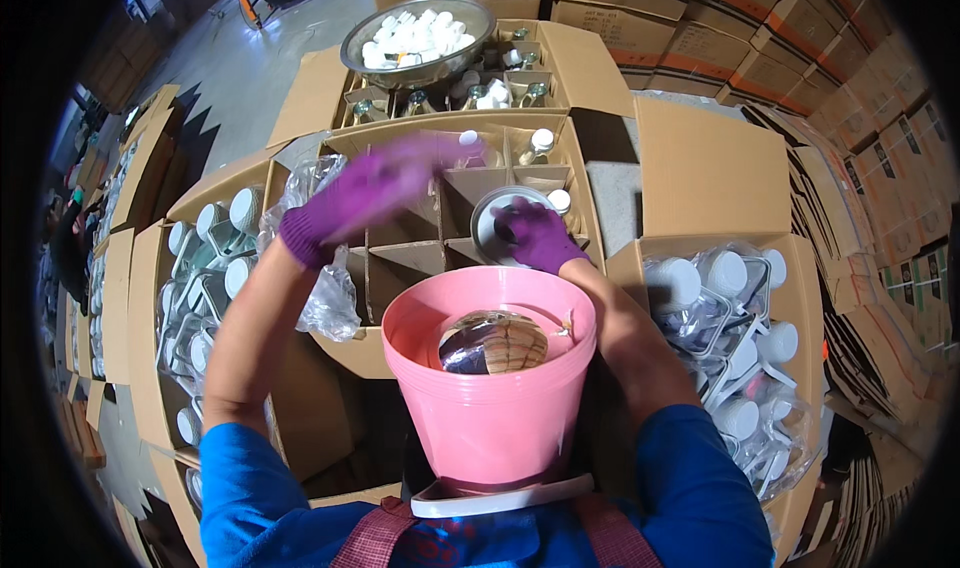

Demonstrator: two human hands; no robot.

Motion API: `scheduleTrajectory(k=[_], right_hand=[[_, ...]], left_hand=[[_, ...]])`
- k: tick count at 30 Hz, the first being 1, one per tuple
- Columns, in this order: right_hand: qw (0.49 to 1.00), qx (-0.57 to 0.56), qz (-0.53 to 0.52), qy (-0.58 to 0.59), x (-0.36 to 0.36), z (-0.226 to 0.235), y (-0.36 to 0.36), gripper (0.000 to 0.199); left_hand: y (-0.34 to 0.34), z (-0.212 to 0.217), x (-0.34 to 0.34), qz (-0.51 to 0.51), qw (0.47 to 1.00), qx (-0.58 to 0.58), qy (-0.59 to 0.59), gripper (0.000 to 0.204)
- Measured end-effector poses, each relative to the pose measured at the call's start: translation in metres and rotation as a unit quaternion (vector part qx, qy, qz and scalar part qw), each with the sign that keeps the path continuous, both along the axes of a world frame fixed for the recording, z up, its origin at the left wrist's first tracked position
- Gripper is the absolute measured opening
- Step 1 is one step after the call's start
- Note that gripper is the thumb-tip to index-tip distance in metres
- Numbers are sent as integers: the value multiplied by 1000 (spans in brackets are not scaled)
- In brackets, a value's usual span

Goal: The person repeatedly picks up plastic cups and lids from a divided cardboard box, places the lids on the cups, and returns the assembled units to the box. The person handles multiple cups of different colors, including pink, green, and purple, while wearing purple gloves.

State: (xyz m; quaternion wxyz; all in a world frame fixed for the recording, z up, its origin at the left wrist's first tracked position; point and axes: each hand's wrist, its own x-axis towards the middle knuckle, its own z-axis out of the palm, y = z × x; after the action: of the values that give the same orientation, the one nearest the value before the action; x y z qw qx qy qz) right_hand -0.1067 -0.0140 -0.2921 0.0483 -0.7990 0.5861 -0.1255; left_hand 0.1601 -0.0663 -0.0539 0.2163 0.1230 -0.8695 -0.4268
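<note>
In its purple glove, my left hand (pixel 372 190) is raised over the left part of a divided cardboard box (pixel 400 230); motion smears its fingers. My right hand (pixel 545 236), gloved alike, curls its fingers over a grey round cup-like piece (pixel 487 230) above the same box. White-capped bottles (pixel 541 144) stand in some of its compartments. Close to my body is a pink bucket (pixel 490 418), with a shiny domed metallic object (pixel 492 342) inside it. Clear plastic wrap (pixel 330 298) hangs over the box's left side, below my left wrist.
A metal bowl of white caps (pixel 418 40) rests on another divided box behind. Boxes holding white-lidded containers flank me at left (pixel 210 268) and right (pixel 735 308). Stacked cartons (pixel 640 38) line the back, with flattened cardboard (pixel 850 298) at far right.
</note>
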Motion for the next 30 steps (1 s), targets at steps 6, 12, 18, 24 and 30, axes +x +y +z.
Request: scheduleTrajectory(k=[6, 12, 18, 24, 30], right_hand=[[783, 26, -9, -621, 33, 141, 19, 58], [777, 10, -47, -627, -23, 218, 46, 54], [741, -63, -41, -667, 49, 220, 31, 46], [919, -315, -9, -235, 56, 228, 26, 79], [921, -370, 63, -108, 38, 244, 27, 88]], left_hand=[[24, -66, -48, 124, 976, -155, 94, 71], [-2, 22, -24, 95, 988, 28, 121, 70], [35, 13, -48, 76, 973, 151, 155, 88], [34, -21, -27, 39, 852, 461, 245, 72], [47, -6, -23, 5, 838, 452, 307, 61]])
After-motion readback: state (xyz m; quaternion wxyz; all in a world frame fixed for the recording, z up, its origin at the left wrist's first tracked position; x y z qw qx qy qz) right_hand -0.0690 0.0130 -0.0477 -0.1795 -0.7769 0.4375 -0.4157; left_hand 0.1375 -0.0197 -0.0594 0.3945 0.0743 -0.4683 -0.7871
